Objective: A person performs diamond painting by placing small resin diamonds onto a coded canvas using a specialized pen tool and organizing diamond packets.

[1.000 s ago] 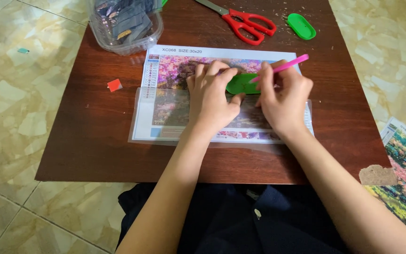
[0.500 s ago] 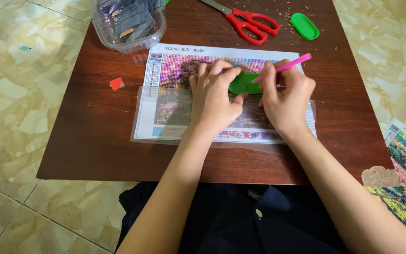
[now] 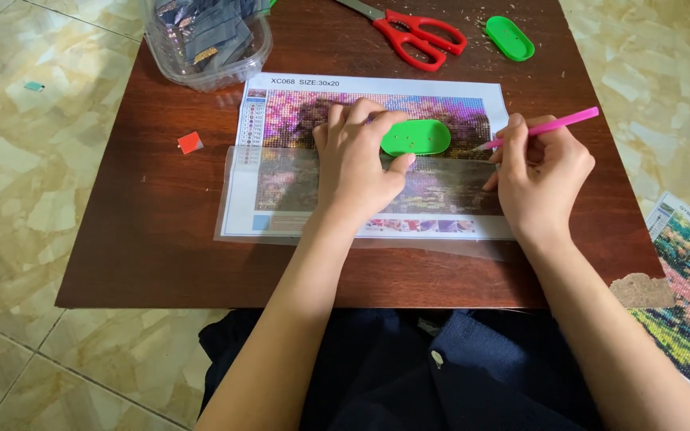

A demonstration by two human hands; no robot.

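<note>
Canvas: the bead-picture canvas (image 3: 297, 120) is lying flat on the brown table (image 3: 161, 239), its near half under a clear film sheet (image 3: 237, 195) — every place below is given from this canvas.
Left hand: the left hand (image 3: 357, 164) is resting palm-down on the middle of the canvas, fingers spread and lying flat, gripping nothing.
Green tray: the oval green tray (image 3: 415, 137) is sitting on the canvas just right of the left hand, touching its fingertips and thumb.
Right hand: the right hand (image 3: 541, 179) is hovering at the canvas's right edge, fingers pinched closed around the pink pen (image 3: 549, 126).
Pen: it is slanting down to the left — its tip seems to be meeting the canvas near the right border, though the contact is too small to confirm.
Beyond the canvas: red scissors (image 3: 413, 36) and a second green tray (image 3: 510, 37) are lying past the far edge; a clear tub of packets (image 3: 205, 40) is standing off the far-left corner; a small red square (image 3: 190, 143) is lying to the left.
</note>
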